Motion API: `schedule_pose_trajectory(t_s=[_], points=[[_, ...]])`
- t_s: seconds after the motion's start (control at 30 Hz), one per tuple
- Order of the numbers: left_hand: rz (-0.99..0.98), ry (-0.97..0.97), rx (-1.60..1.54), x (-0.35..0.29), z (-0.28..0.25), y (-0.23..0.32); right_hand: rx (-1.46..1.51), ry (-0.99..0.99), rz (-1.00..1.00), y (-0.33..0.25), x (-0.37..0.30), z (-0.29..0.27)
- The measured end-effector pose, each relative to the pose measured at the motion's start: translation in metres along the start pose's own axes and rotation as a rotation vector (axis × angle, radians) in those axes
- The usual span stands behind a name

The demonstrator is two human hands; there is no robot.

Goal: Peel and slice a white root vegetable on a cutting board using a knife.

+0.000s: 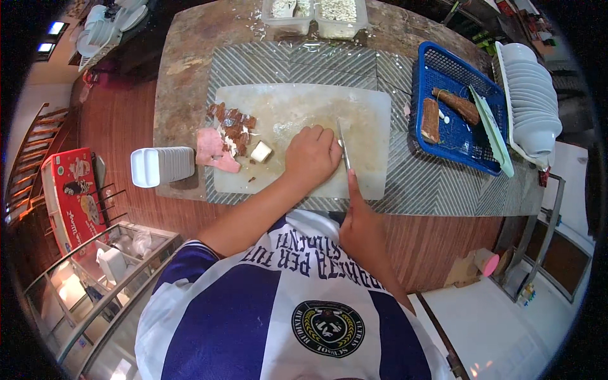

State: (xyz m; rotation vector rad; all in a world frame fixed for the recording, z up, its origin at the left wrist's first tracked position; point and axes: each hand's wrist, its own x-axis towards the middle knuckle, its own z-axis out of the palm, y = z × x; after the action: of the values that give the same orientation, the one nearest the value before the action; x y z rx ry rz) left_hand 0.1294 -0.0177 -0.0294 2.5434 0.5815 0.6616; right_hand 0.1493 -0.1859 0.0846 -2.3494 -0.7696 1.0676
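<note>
A translucent white cutting board [240, 183] lies on the table. On it my left hand [311, 155] is closed, fingers curled down, over a small white piece that looks like peeled root [341, 144], mostly hidden beneath the fingers. My right hand [362, 221] grips a knife [345, 149], its index finger stretched along the blade's back. The blade points away from me and stands just right of my left fingertips. A white peeled block [260, 151] sits left of my left hand. Brown peelings [235, 123] and a pink sheet [214, 151] lie at the board's left edge.
At the right, a blue basket [418, 95] holds brown root pieces [430, 120] and a pale green-handled blade or board [491, 126]. Stacked white bowls [532, 101] stand beyond it. Small white trays [161, 166] are stacked left. Containers of white diced bits [340, 28] stand at the far edge.
</note>
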Motion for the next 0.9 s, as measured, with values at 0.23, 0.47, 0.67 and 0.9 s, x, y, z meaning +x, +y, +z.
schedule_pose_trajectory(t_s=[0.23,0.47,0.67,0.9], points=[[-0.005,0.025,0.019,0.002,0.001,0.003,0.046,0.005,-0.028,0.0,0.002,0.0],[-0.022,0.023,0.047,0.002,0.002,0.004,0.035,-0.036,0.003,-0.002,0.002,-0.005],[-0.019,0.019,0.071,0.004,0.002,0.005,0.02,-0.03,0.024,-0.005,0.004,-0.007],[-0.019,0.016,0.055,0.004,0.003,0.003,-0.046,-0.171,0.127,-0.02,0.008,-0.023]])
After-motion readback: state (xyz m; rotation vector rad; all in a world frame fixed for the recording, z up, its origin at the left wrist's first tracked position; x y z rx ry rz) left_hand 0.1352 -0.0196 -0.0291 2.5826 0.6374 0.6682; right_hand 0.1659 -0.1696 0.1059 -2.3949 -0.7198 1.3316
